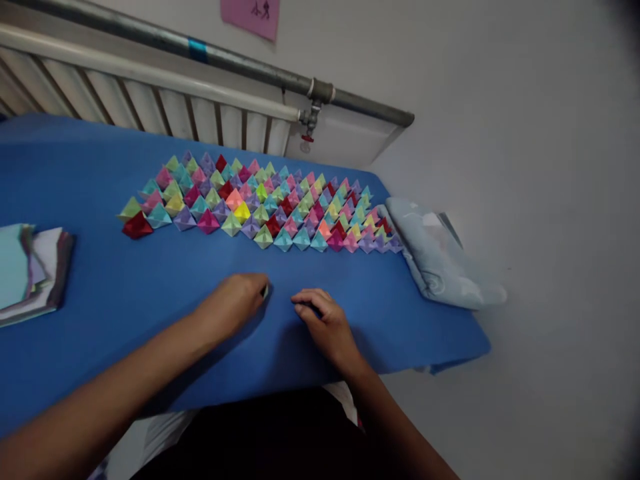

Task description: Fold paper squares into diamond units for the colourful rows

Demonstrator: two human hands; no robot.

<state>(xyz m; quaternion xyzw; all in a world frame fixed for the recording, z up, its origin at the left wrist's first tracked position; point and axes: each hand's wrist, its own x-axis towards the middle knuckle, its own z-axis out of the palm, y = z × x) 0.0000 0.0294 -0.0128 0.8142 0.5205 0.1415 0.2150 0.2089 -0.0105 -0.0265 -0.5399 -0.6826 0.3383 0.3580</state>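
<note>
My left hand (240,299) is closed just above the blue cloth, its fingers curled round a small pale piece of paper (265,291). Most of that paper is hidden by the hand. A short gap to the right, my right hand (324,321) is bent into a pinch, thumb and fingertips close together, and I see nothing between them. Beyond both hands stand many folded paper boats (303,239) in close rows, in red, pink, green, yellow, purple and turquoise. Neither hand touches them.
At the left lies a stack of coloured paper sheets (50,267). A folded pale blue cloth bundle (435,260) rests at the right end of the blue-covered table (150,320), against the wall. Behind are a white radiator (175,110) and a metal pipe (240,65).
</note>
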